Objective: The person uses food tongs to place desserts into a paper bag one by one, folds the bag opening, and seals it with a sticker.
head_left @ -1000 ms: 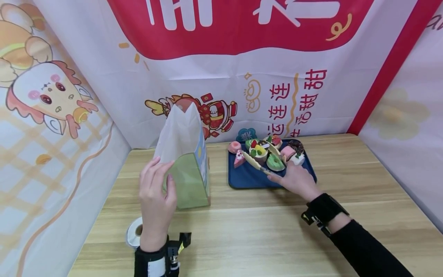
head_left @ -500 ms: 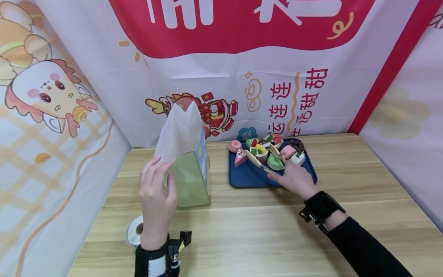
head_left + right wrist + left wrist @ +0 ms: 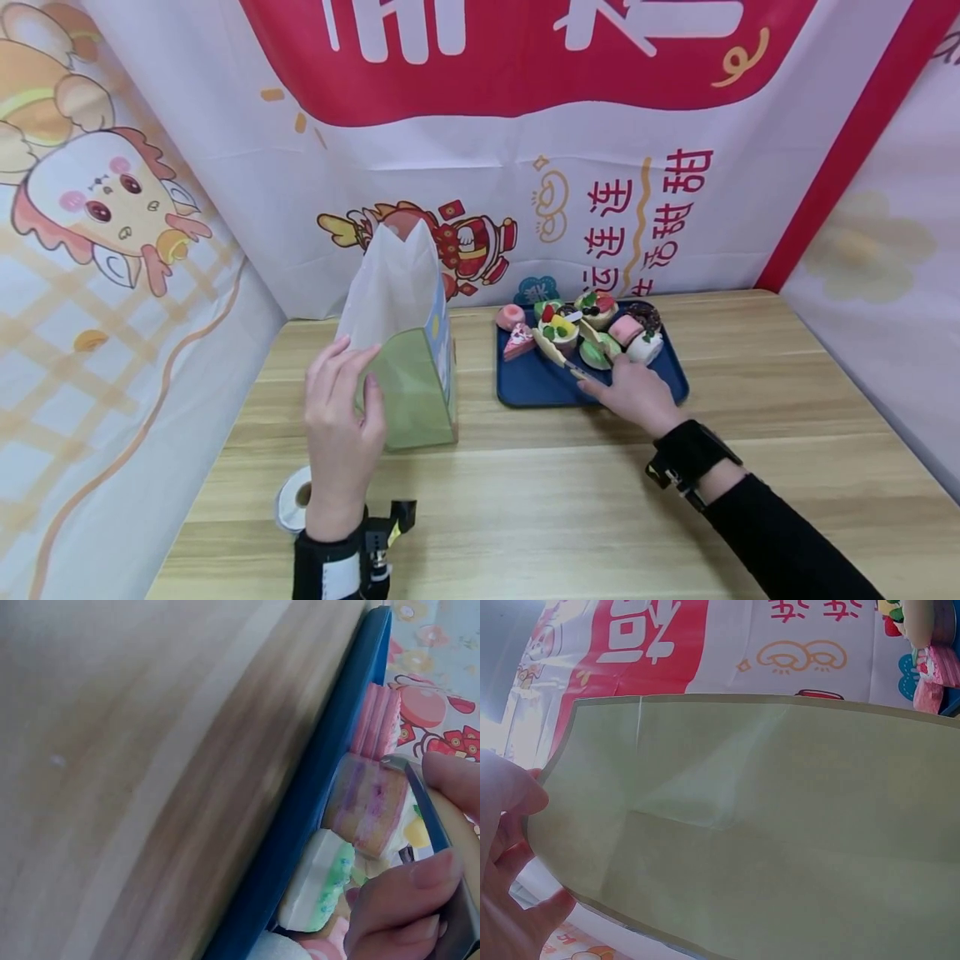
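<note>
My left hand [image 3: 343, 437] holds the rim of a green and white paper bag [image 3: 408, 392] standing with its mouth open at the left; its fingers and thumb lie at the bag's edge in the left wrist view. My right hand [image 3: 640, 393] grips a pair of tongs with pale, wood-coloured tips [image 3: 549, 347]. The tips reach either side of a fruit-topped toy cake [image 3: 559, 330] on a dark blue tray [image 3: 525, 393]. From the head view I cannot tell whether both tips touch it. A green ring-shaped sweet [image 3: 597, 353] lies partly behind the tongs.
Several other toy sweets crowd the tray, including a pink cake wedge [image 3: 518, 342], a pink ring [image 3: 510, 316] and a white cake [image 3: 645, 347]. A white roll [image 3: 292, 500] sits beside my left wrist. A printed cloth backdrop [image 3: 480, 150] rises behind the wooden table [image 3: 510, 517].
My right hand has shifted slightly left, and the tongs' tips have come closer together around the fruit-topped cake. The pink wedge has tipped a little. My left hand stays at the bag.
</note>
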Available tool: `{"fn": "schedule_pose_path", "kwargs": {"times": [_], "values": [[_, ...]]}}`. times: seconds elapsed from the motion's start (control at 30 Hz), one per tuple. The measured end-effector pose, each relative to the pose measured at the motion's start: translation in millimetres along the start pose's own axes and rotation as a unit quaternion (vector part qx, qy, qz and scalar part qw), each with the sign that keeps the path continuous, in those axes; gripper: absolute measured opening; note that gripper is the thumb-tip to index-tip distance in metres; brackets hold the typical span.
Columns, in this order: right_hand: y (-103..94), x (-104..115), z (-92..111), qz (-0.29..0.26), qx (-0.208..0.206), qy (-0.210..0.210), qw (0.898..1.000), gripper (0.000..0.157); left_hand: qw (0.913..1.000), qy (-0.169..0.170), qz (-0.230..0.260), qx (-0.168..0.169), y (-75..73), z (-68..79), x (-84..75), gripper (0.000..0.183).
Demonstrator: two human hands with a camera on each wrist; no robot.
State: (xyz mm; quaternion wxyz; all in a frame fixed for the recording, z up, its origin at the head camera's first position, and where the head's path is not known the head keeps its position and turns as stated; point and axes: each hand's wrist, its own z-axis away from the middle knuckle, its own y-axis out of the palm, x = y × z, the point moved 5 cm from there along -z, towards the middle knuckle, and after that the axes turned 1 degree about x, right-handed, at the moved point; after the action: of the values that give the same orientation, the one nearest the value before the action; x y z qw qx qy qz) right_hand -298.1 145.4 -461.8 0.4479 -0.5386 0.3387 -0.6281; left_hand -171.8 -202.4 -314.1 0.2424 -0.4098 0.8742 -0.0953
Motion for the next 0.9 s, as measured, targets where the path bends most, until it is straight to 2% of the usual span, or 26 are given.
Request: {"fn": "schedule_pose_path", "kwargs": {"times": [0.13,0.37,0.67,0.9], "values": [[1.9,-1.3,-0.1,-0.002,-0.001,0.0,1.0,0.095,1.0,0.001,-0.001,0.0,0.0,-0.1,-1.2,0.029],[2.5,-4.1,-1.0,-0.012,-0.003,-0.001,1.0,0.094,0.9999,-0.006,-0.007,0.008,-0.3,0.2,-0.9,0.027],[2.0,-5.0,0.1,-0.034,-0.001,-0.006,0.999,0.1,0.9999,-0.003,-0.01,0.007,-0.4,0.8,-1.7,0.026],[-3.2,-7.6,-1.4,-0.049,-0.005,-0.007,0.999,0.095,0.9999,-0.004,-0.01,0.008,-1.0,0.1,-3.5,0.026]]}}
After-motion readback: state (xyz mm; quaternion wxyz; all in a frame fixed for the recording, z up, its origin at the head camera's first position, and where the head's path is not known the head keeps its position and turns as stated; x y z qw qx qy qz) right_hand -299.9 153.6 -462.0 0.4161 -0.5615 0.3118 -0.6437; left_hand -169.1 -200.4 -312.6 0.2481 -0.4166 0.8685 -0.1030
